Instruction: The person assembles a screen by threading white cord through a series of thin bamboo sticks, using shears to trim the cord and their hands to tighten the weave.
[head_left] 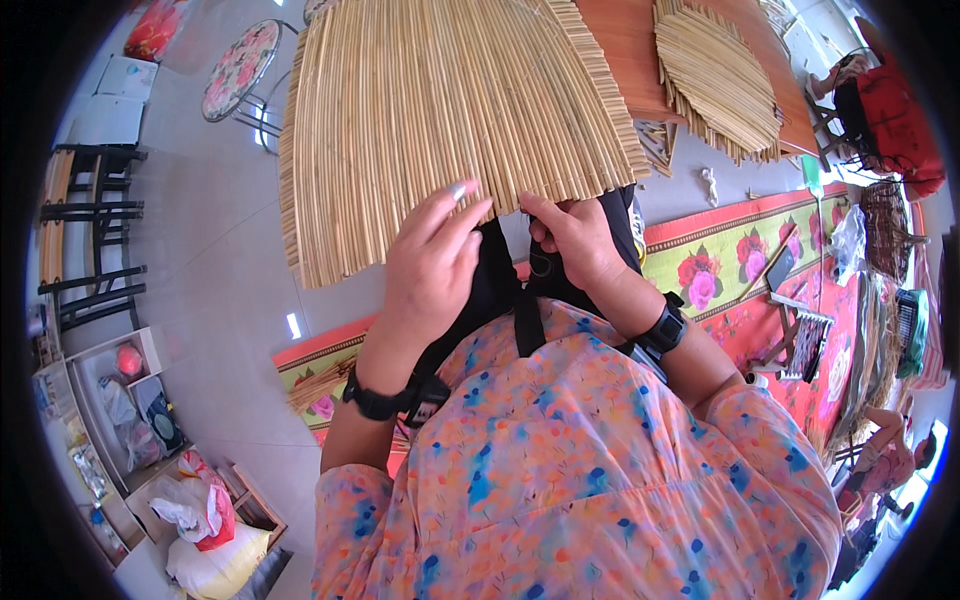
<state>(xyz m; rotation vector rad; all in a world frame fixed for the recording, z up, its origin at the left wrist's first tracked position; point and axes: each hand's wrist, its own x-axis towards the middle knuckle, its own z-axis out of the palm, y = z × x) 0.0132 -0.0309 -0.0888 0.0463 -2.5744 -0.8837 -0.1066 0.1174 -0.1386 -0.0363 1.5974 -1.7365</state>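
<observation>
One large mat (440,110) of straw-coloured stalks, laid side by side: positioned directly before the torso, its uneven near edge met by both hands.

One left hand (435,260): raised at the near edge, index and middle fingers stretched over the stalks, a silvery patch seen at one fingertip; whether anything is grasped cannot be told.

One right hand (580,240): thumb set at the same edge, just beside the left fingertips, remaining fingers curled beneath; what is pinched, if anything, cannot be told.

Two black wrist devices (378,400), one worn on each wrist.

One smaller stalk mat (720,85), placed on a brown table (625,50) at upper right.

One round stool (242,70), floral-topped, stood at upper left.

One flower-patterned floor covering (690,235), spread at right.

One white plastic bag (185,508), kept at lower left.
</observation>
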